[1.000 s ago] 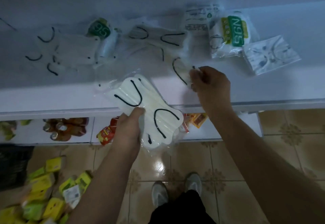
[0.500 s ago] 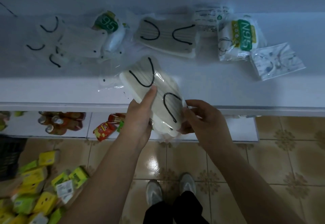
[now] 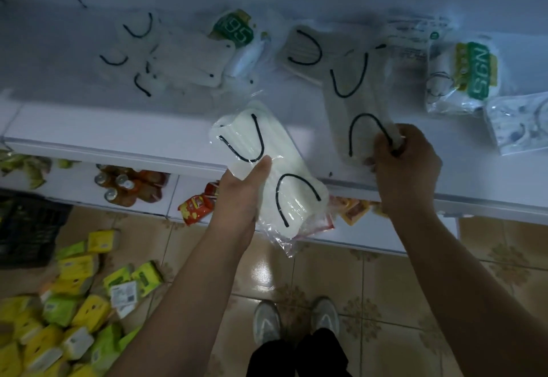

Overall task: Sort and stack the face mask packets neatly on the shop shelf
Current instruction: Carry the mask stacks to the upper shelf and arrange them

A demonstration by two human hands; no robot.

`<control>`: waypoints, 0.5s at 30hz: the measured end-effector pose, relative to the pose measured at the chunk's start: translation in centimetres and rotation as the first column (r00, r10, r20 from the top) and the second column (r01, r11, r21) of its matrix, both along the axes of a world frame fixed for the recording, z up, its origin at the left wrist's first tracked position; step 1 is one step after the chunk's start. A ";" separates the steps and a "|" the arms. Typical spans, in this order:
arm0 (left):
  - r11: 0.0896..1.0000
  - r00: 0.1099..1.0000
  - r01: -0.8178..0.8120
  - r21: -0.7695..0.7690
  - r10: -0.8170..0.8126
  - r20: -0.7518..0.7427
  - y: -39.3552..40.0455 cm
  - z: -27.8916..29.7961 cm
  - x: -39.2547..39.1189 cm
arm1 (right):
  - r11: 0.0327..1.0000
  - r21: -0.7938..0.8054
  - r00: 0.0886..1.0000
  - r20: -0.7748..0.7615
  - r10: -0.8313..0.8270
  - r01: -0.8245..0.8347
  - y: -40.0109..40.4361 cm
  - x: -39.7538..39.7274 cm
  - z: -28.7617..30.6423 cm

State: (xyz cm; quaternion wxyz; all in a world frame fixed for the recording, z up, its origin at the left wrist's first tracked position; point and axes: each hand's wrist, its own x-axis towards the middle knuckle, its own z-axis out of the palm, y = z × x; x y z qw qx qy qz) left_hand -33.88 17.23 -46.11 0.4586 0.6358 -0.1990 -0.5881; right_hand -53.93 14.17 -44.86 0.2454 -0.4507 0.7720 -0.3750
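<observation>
Along the front edge of the long white shop shelf (image 3: 124, 127), the right hand (image 3: 406, 166) grips the near end of a grey clear-wrapped mask packet with black ear loops (image 3: 354, 104) lying on the shelf. Beside it, the left hand (image 3: 240, 196) holds a white clear-wrapped mask packet with black loops (image 3: 267, 169) overhanging that edge.

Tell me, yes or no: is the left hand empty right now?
No, the left hand grips a clear packet of white masks held over the front edge of the shelf.
</observation>
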 end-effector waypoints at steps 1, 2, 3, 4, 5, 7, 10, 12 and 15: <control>1.000 0.999 -0.030 0.008 0.030 -0.014 0.2 0.0 0.6 | 1.000 -0.006 0.995 -0.098 -0.012 0.011 -0.5 0.0 -0.2; 0.997 0.997 -0.074 0.018 0.075 -0.031 0.4 0.0 1.3 | 1.000 -0.012 0.973 -0.229 -0.020 0.018 -0.9 0.1 -0.4; 0.992 0.991 -0.124 0.024 0.125 -0.050 0.6 0.0 2.0 | 0.999 -0.029 0.932 -0.361 -0.036 0.027 -1.1 0.4 -0.5; 0.985 0.983 -0.169 0.032 0.171 -0.062 0.9 0.0 2.6 | 0.997 -0.075 0.891 -0.453 -0.037 0.003 -1.2 1.4 -0.3; 0.978 0.976 -0.205 0.029 0.207 -0.063 1.1 0.1 3.3 | 0.988 -0.129 0.872 -0.489 0.009 -0.083 -1.5 2.8 -0.1; 0.957 0.956 -0.290 0.027 0.291 -0.041 1.5 0.3 4.6 | 0.904 -0.158 0.828 -0.486 0.279 -0.397 -2.5 6.6 -0.2; 0.901 0.901 -0.433 0.026 0.433 0.020 2.3 0.4 6.8 | 0.694 0.064 0.588 -0.479 0.652 -0.717 -5.0 12.0 -1.9; 0.890 0.889 -0.455 0.011 0.454 0.051 3.0 0.2 8.1 | 0.661 0.073 0.560 -0.467 0.684 -0.747 -6.1 13.9 -3.1; 0.895 0.893 -0.445 -0.012 0.445 0.065 3.8 0.1 9.6 | 0.725 -0.022 0.614 -0.549 0.566 -0.689 -6.6 14.4 -3.4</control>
